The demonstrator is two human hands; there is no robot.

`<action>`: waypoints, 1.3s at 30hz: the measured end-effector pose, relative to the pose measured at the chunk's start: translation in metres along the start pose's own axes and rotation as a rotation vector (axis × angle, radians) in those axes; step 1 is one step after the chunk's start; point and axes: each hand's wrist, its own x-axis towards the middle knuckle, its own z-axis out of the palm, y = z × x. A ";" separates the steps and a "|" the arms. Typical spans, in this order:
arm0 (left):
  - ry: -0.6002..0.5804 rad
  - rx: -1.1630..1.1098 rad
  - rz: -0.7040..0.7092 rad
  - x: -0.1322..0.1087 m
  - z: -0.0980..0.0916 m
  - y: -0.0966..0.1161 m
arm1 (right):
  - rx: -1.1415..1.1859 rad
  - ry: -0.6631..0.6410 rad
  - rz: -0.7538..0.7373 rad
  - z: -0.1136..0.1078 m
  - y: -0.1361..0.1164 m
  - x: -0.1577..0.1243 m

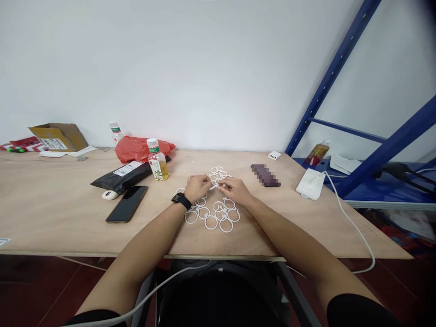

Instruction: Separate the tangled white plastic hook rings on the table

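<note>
Both hands meet near the middle of the wooden table, fingertips pinching one small white ring (213, 185) between them. My left hand (197, 187), with a black watch on its wrist, has its fingers closed on the ring's left side. From the right, my right hand (235, 190) pinches the same ring. Several white rings with small clips (211, 222) lie loose on the table just in front of the hands, some overlapping. More white rings (218, 170) lie beyond the fingertips. Part of the loose rings is hidden under my left hand.
On the left are a phone (127, 204), a black package (119, 178), a drink bottle (157, 161), a red bag (134, 147) and an open carton (63, 136). To the right lie a pixelated dark item (265, 175) and a white power block (310, 183) with a cable.
</note>
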 end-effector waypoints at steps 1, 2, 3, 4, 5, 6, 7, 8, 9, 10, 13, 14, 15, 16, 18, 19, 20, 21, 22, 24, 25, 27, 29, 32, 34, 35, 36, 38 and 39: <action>0.008 0.000 -0.014 0.000 0.000 0.000 | 0.007 0.015 -0.003 0.001 0.000 0.000; 0.016 0.002 -0.028 -0.001 0.000 0.001 | 0.011 0.030 -0.009 0.002 -0.001 0.000; 0.019 0.005 -0.036 -0.001 0.000 0.001 | 0.011 0.046 -0.020 0.002 -0.001 0.000; 0.016 0.007 -0.037 -0.001 0.000 0.001 | 0.009 0.062 -0.033 0.003 -0.001 0.000; 0.011 0.008 -0.030 -0.001 0.001 0.000 | 0.003 0.079 -0.044 0.004 -0.001 0.001; 0.012 0.005 -0.012 -0.001 0.002 0.000 | -0.004 0.095 -0.053 0.004 -0.001 0.001; 0.022 -0.003 0.018 -0.001 0.003 -0.001 | -0.011 0.110 -0.056 0.004 -0.001 0.001; 0.044 -0.016 0.056 -0.001 0.003 -0.002 | -0.017 0.121 -0.055 0.004 -0.001 0.002; 0.074 -0.031 0.100 -0.001 0.004 -0.002 | -0.022 0.129 -0.051 0.004 -0.001 0.002; 0.105 -0.046 0.148 -0.001 0.004 -0.003 | -0.026 0.131 -0.046 0.004 -0.001 0.002; 0.160 -0.058 0.277 -0.001 0.005 -0.003 | -0.032 0.128 -0.043 0.003 0.000 0.002; 0.166 -0.051 0.307 -0.001 0.005 -0.003 | -0.033 0.129 -0.046 0.002 -0.001 0.002; 0.169 -0.043 0.330 -0.001 0.005 -0.003 | -0.033 0.131 -0.050 0.002 -0.001 0.002; 0.171 -0.036 0.347 -0.001 0.005 -0.002 | -0.032 0.134 -0.054 0.002 -0.002 0.002; 0.169 -0.027 0.367 -0.002 0.006 -0.002 | -0.030 0.140 -0.059 0.002 -0.003 0.002; 0.166 -0.025 0.372 -0.002 0.006 -0.002 | -0.029 0.143 -0.059 0.002 -0.003 0.002; 0.163 -0.022 0.373 -0.002 0.006 -0.001 | -0.030 0.147 -0.057 0.003 -0.004 0.002; 0.161 -0.019 0.374 -0.002 0.006 0.000 | -0.034 0.150 -0.054 0.004 -0.004 0.002; 0.159 -0.013 0.375 -0.003 0.005 0.001 | -0.040 0.155 -0.050 0.005 -0.005 0.001; 0.159 0.001 0.374 -0.003 0.004 0.003 | -0.058 0.171 -0.042 0.007 -0.005 0.001; 0.155 0.007 0.371 -0.003 0.004 0.004 | -0.067 0.180 -0.038 0.008 -0.005 0.001; 0.141 0.020 0.349 -0.002 0.003 0.006 | -0.088 0.196 -0.035 0.009 -0.005 0.002; 0.127 0.037 0.306 -0.001 0.002 0.004 | -0.121 0.212 -0.041 0.008 -0.003 0.002; 0.107 0.087 0.204 0.001 0.002 -0.002 | -0.235 0.228 -0.057 0.002 0.005 0.004; 0.053 0.146 0.119 0.002 0.002 -0.007 | -0.355 0.200 -0.046 -0.002 0.012 0.005; 0.013 0.188 0.073 0.002 0.002 -0.009 | -0.416 0.169 -0.024 -0.004 0.015 0.006; -0.033 0.235 0.030 0.001 0.002 -0.011 | -0.470 0.129 0.008 -0.005 0.017 0.006; -0.123 0.332 -0.037 0.001 0.002 -0.012 | -0.528 0.042 0.071 -0.005 0.019 0.006; -0.157 0.373 -0.059 0.001 0.002 -0.013 | -0.529 0.008 0.093 -0.005 0.019 0.006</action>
